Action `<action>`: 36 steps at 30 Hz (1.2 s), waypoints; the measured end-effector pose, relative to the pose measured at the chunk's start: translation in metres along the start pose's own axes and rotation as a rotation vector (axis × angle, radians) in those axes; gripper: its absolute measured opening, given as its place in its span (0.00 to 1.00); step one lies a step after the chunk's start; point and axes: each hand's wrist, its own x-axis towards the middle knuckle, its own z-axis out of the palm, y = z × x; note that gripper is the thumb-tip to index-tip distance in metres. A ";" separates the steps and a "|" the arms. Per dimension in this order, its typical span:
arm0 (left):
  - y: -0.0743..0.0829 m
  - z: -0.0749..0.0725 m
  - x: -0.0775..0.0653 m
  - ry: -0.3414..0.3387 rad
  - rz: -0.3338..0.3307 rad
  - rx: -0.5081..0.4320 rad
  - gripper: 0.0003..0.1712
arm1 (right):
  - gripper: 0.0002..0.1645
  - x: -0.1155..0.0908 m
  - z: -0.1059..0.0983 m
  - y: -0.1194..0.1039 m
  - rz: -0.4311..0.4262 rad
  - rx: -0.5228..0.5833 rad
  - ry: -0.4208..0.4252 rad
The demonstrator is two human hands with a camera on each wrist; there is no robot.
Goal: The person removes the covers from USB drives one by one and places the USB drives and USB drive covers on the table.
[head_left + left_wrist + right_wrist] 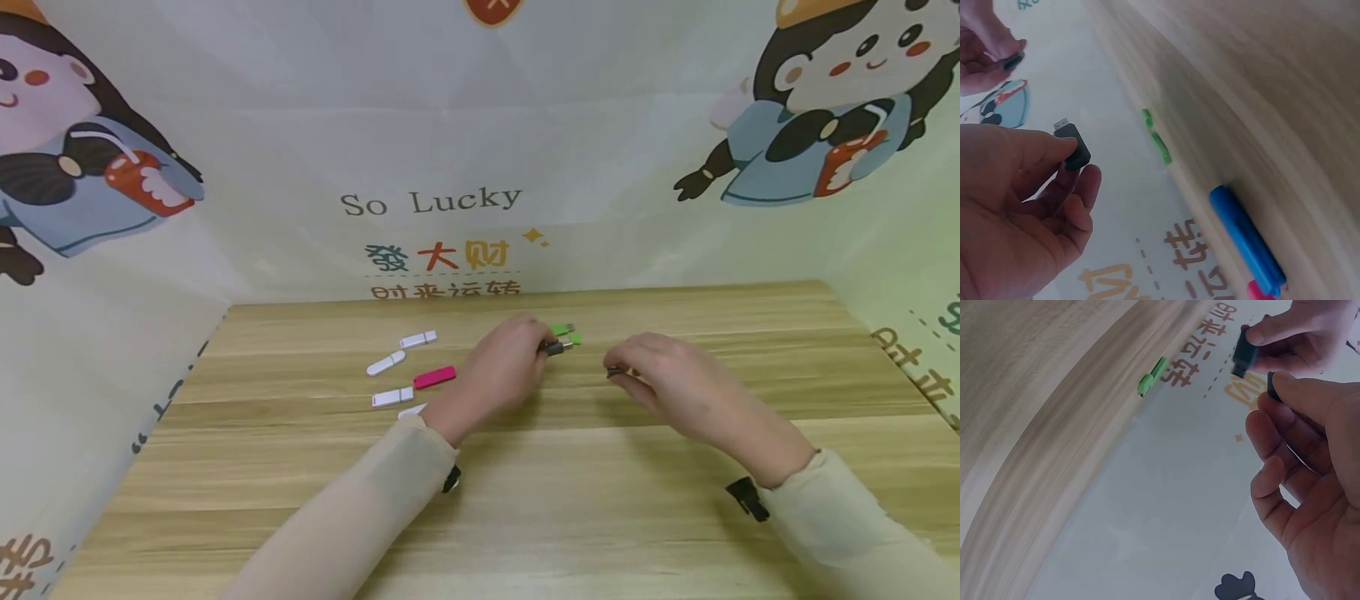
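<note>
- Black USB stick (1081, 154): raised off the worktop (555, 508) in the left hand (498, 367), its metal plug bare.
- The left hand pinches the stick between thumb and fingers, the remaining fingers loosely bent.
- The right hand (671, 385), apart from it, pinches a small dark piece (1272, 387) (probably the cap, though fingers hide most of it).
- A green stick (559, 330) lies beyond the left hand, with a small green piece (576, 339) just beside it.
- Step in hand, as I judge it: handling stick and cap as two pieces; whether uncapping or recapping, I cannot tell.
- The next move calls for a steady pinch in both hands: lining cap up with plug if they are to join, or a clear spot for each if not.
</note>
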 end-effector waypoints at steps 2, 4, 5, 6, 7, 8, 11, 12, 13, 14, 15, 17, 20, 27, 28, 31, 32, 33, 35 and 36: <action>-0.001 0.003 0.006 -0.009 -0.008 -0.003 0.12 | 0.09 -0.001 0.000 0.000 0.008 0.000 -0.002; -0.002 0.006 0.012 -0.026 -0.019 -0.025 0.11 | 0.09 -0.002 -0.001 0.001 0.010 -0.003 -0.001; -0.002 0.007 0.015 -0.040 -0.028 -0.040 0.10 | 0.09 -0.002 -0.001 0.001 0.009 -0.005 0.001; -0.002 0.009 0.018 -0.050 -0.035 -0.054 0.09 | 0.09 -0.003 -0.001 0.001 0.009 -0.006 0.003; -0.002 0.011 0.021 -0.064 -0.045 -0.069 0.08 | 0.09 -0.004 -0.001 0.002 0.007 -0.007 0.006; -0.001 0.013 0.025 -0.077 -0.057 -0.085 0.06 | 0.09 -0.004 -0.001 0.002 0.007 -0.007 0.007; -0.001 0.019 0.033 -0.103 -0.077 -0.099 0.03 | 0.10 -0.005 -0.001 0.003 0.004 -0.004 0.013; -0.001 0.021 0.036 -0.107 -0.079 -0.099 0.03 | 0.10 -0.006 0.000 0.004 0.000 -0.004 0.017; -0.001 0.022 0.039 -0.112 -0.081 -0.099 0.03 | 0.10 -0.006 0.000 0.004 -0.007 -0.004 0.022; -0.001 0.024 0.042 -0.116 -0.081 -0.096 0.03 | 0.10 -0.006 0.000 0.005 -0.012 -0.002 0.026; -0.001 0.026 0.044 -0.120 -0.080 -0.093 0.03 | 0.10 -0.007 0.000 0.005 -0.020 -0.001 0.032; -0.002 0.028 0.048 -0.132 -0.080 -0.092 0.04 | 0.10 -0.007 0.001 0.006 -0.031 -0.001 0.040; -0.002 0.033 0.054 -0.147 -0.078 -0.096 0.04 | 0.11 -0.009 0.000 0.007 -0.033 0.002 0.036; -0.002 0.037 0.063 -0.198 -0.101 -0.099 0.04 | 0.12 -0.010 -0.001 0.009 -0.024 -0.001 0.022; -0.002 0.038 0.064 -0.204 -0.106 -0.100 0.04 | 0.12 -0.011 -0.001 0.009 -0.024 0.000 0.022; -0.003 0.039 0.066 -0.213 -0.110 -0.097 0.05 | 0.12 -0.011 -0.001 0.010 -0.026 0.001 0.024; -0.003 0.040 0.066 -0.212 -0.110 -0.097 0.05 | 0.12 -0.010 -0.001 0.010 -0.027 0.000 0.025; -0.003 0.040 0.067 -0.210 -0.109 -0.098 0.05 | 0.12 -0.010 -0.001 0.010 -0.028 -0.001 0.027; -0.003 0.041 0.068 -0.208 -0.109 -0.099 0.05 | 0.11 -0.010 -0.001 0.010 -0.029 -0.004 0.029; -0.003 0.042 0.068 -0.208 -0.108 -0.100 0.04 | 0.11 -0.010 -0.001 0.010 -0.030 -0.004 0.030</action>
